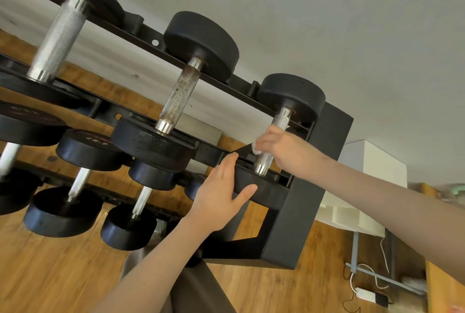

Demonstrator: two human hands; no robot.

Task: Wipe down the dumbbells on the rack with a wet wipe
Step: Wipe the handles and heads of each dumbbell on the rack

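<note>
On the top tier of the dumbbell rack [324,161], three dumbbells lie side by side, the rightmost dumbbell [281,134] at the rack's end with the right hand [279,146] on its handle and the left hand [221,192] against its near head.

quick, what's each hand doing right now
Left hand: open, fingers straight against the near dumbbell head.
Right hand: holding the wet wipe around the dumbbell handle.

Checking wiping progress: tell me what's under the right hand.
The right hand wraps a white wipe around the end dumbbell's handle. The wipe mostly hides beneath the fingers, as does the handle's middle.
</note>
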